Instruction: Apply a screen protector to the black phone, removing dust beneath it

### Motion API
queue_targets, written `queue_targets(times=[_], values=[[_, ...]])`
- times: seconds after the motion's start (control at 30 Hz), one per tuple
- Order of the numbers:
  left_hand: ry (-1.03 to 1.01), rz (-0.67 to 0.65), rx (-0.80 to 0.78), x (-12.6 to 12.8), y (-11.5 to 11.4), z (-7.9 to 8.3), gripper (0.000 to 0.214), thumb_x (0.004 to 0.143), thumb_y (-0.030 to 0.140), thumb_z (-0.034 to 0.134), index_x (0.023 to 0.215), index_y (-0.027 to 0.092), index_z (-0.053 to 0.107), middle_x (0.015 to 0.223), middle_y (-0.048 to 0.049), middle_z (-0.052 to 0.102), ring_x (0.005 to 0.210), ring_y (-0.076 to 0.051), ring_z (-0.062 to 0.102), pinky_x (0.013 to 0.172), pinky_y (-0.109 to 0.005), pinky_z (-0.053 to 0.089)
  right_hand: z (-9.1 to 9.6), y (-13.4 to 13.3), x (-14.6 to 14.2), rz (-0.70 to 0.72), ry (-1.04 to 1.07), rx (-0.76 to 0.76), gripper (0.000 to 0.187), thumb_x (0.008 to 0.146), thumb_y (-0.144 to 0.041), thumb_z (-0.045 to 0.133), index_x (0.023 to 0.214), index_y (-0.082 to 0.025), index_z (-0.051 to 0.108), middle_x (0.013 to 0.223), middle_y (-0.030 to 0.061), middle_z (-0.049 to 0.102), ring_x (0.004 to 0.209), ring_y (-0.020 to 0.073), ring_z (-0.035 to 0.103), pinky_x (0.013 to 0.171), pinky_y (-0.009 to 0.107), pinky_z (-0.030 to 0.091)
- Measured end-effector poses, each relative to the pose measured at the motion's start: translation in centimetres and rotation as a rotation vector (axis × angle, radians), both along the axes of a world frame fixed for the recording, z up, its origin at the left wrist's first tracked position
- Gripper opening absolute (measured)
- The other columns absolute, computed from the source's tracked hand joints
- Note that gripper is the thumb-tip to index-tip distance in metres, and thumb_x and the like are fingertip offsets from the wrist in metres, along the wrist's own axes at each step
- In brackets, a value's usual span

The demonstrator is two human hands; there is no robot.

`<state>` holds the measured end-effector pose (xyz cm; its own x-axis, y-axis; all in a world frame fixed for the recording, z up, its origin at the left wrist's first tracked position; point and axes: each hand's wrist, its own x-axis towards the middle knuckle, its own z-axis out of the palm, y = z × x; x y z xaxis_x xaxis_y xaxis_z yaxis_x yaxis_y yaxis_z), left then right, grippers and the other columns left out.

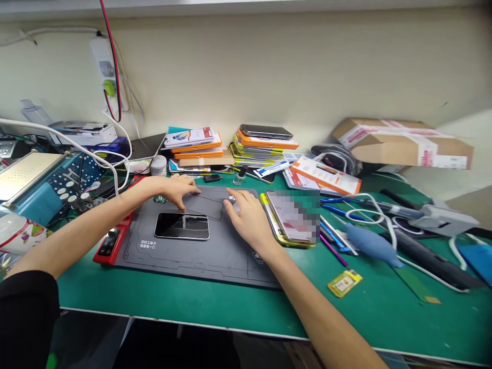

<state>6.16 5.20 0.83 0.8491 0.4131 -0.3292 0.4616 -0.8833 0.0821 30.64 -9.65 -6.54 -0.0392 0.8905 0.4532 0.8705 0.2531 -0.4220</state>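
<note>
A thin see-through glass screen protector (204, 206) with a dark outline is between my hands, over the grey work mat (226, 261). My left hand (177, 190) spans its left end, thumb at the near edge and forefinger at the far edge. At the right end is my right hand (248, 214), thumb and fingers apart; whether the thumb touches the edge is hard to tell. Just nearer to me, a phone (182, 226) with a black, shiny screen lies face up on the mat.
Right of the mat, another phone (290, 218) lies on a yellow-edged pack. Beyond are a blue air blower (371, 245), cables and thin tools. Stacked boxes (263, 146) and a cardboard carton (400, 141) line the wall. A red control panel (110, 242) edges the mat's left side.
</note>
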Motion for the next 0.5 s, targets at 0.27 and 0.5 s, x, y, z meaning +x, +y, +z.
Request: queue_targets(times=[0.27, 0.5], values=[[0.074, 0.006, 0.084, 2.3, -0.7, 1.1, 0.078, 0.067, 0.054, 0.084, 0.136, 0.024, 0.063, 0.139, -0.0145, 0.062, 0.129, -0.036, 0.053, 0.112, -0.049, 0.044, -0.5, 0.4, 0.9, 0.191, -0.022, -0.180, 0.081, 0.091, -0.063, 0.068, 0.159, -0.024, 0.046, 0.152, 0.0138, 0.061, 0.141, 0.0345, 0.057, 0.114, 0.053, 0.048], [0.060, -0.023, 0.129, 2.2, -1.7, 1.3, 0.069, 0.069, 0.050, 0.082, 0.130, 0.022, 0.065, 0.136, -0.0133, 0.064, 0.128, -0.034, 0.054, 0.111, -0.045, 0.043, 0.5, 0.9, 0.7, 0.260, -0.069, -0.228, 0.072, 0.095, -0.049, 0.068, 0.159, -0.024, 0.046, 0.146, 0.0138, 0.065, 0.135, 0.0313, 0.061, 0.112, 0.052, 0.050]])
